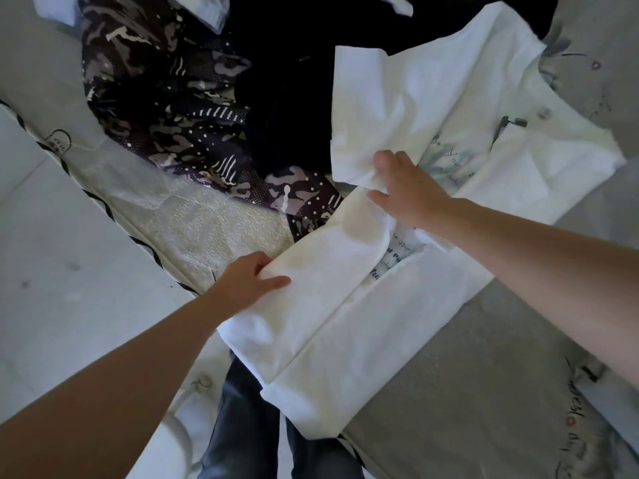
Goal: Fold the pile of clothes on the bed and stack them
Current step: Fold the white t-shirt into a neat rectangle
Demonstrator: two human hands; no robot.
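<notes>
A white T-shirt (397, 299) with printed lettering lies spread on the grey bed (449, 392), its near side folded lengthwise over the middle. My left hand (250, 281) pinches the folded edge near the hem. Further up, my right hand (404, 188) grips the shirt at the sleeve (373, 108), which is turned inward. Behind the shirt sits the pile: a dark patterned garment (166, 108) and a black garment (294, 81).
A pale speckled cloth (207, 223) lies at the bed's left edge. The white floor (52, 254) is to the left. My jeans-clad legs (242, 426) stand against the bed's near edge. A light blue cloth (207, 8) peeks out at the top.
</notes>
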